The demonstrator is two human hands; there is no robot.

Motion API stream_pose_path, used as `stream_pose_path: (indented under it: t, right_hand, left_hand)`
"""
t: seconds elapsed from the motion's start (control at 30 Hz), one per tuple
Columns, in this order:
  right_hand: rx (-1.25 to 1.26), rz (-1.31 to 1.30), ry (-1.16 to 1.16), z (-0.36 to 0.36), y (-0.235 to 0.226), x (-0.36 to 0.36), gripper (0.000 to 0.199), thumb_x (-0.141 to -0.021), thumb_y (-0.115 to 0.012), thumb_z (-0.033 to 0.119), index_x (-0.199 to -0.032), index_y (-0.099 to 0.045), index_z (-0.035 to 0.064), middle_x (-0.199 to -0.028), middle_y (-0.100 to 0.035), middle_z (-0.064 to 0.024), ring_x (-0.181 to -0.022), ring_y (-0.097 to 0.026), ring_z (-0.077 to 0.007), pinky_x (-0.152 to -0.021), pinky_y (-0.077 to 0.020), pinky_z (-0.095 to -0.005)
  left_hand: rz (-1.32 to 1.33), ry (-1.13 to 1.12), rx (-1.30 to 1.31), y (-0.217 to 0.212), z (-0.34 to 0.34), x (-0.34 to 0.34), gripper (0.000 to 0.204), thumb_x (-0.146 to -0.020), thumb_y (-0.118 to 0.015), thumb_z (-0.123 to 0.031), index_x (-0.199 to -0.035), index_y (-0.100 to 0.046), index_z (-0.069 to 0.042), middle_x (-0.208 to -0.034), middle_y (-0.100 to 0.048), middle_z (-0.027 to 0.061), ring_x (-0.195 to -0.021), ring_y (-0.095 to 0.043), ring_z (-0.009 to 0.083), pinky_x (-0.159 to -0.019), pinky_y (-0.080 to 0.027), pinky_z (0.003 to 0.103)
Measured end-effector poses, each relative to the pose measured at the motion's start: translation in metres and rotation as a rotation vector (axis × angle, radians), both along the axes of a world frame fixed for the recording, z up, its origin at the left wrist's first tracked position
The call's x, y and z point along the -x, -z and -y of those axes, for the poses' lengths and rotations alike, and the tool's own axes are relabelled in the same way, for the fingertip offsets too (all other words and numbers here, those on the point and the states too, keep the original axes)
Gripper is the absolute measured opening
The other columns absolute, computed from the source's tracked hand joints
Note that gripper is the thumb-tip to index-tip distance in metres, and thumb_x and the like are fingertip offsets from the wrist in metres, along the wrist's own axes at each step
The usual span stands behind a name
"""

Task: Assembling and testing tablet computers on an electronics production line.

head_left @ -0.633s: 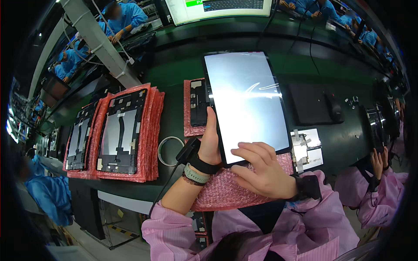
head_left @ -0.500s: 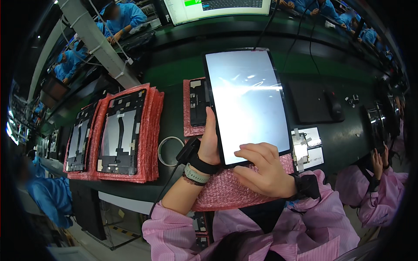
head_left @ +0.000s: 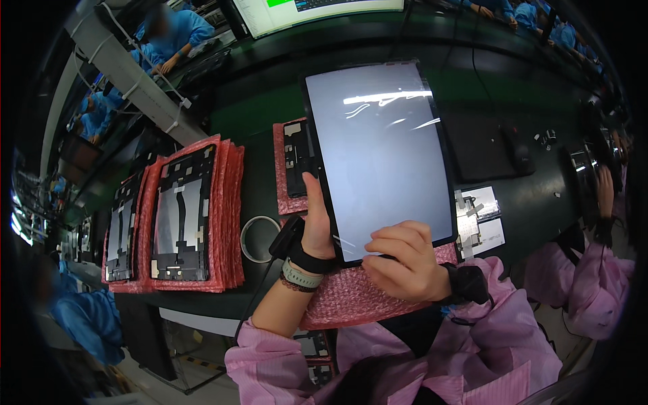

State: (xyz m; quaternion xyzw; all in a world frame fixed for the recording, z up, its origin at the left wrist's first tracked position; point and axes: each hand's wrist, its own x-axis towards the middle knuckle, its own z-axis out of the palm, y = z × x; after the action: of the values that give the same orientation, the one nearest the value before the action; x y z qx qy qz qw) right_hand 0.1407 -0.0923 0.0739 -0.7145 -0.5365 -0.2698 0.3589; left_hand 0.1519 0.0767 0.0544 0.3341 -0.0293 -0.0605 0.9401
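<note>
A lit tablet screen (head_left: 378,162), white with a black border, is held upright and slightly tilted in front of me. My left hand (head_left: 317,229) grips its lower left edge, the thumb lying along the border and the fingers hidden behind. At the bottom edge, my right hand (head_left: 408,263) is closed, its fingers curled over the border and their tips together; whether they also pinch a thin film is too small to tell. Pink bubble wrap (head_left: 364,297) lies below the screen. Another panel (head_left: 298,158) on pink wrap is partly covered by the screen.
Stacked tablet panels (head_left: 181,216) in pink bubble wrap stand at left, beside a tape roll (head_left: 261,239). To the right are a dark pad (head_left: 480,158), a mouse (head_left: 518,154) and white-silver parts (head_left: 480,219). A monitor (head_left: 317,15) stands behind. Co-workers sit around the green bench.
My right fingers have drawn from the screen's face toward its bottom edge and curled in. The screen has tilted, so its reflections shifted. The whole view has turned slightly.
</note>
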Motion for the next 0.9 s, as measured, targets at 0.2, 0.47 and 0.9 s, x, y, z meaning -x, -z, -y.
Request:
stream_pose_path:
  t: [0.2,0.47,0.9]
  right_hand:
    - [-0.218,-0.004,-0.004,-0.002,0.005,0.001,0.026,-0.064,-0.07,-0.001,-0.086,-0.057,0.0023,-0.095,-0.058,-0.0088,-0.088,-0.058,-0.024,-0.074,-0.0439,-0.0336]
    - [-0.47,-0.29,-0.003,0.008,-0.001,-0.003,0.024,-0.071,-0.062,-0.008,-0.09,-0.052,0.0005,-0.09,-0.056,-0.0127,-0.084,-0.057,-0.0286,-0.074,-0.0452,-0.0344]
    - [-1.089,-0.521,0.202,0.07,-0.012,-0.019,0.004,-0.086,-0.045,0.003,-0.086,-0.048,0.0005,-0.092,-0.051,-0.0121,-0.087,-0.047,-0.02,-0.065,-0.038,-0.0284]
  left_hand:
    - [0.173,0.024,0.138,0.029,-0.013,0.0,0.084,-0.083,-0.017,-0.072,-0.125,-0.044,-0.005,-0.111,-0.055,0.0048,-0.099,-0.052,0.0146,-0.083,-0.044,0.029]
    - [0.044,-0.047,-0.034,0.006,-0.004,0.003,0.08,-0.086,-0.02,-0.068,-0.131,-0.037,-0.004,-0.115,-0.054,0.0085,-0.102,-0.054,0.0205,-0.086,-0.045,0.033]
    - [0.072,0.143,0.009,0.002,-0.002,0.006,0.071,-0.09,-0.022,-0.062,-0.13,-0.037,-0.005,-0.117,-0.053,0.0103,-0.103,-0.056,0.0226,-0.084,-0.049,0.036]
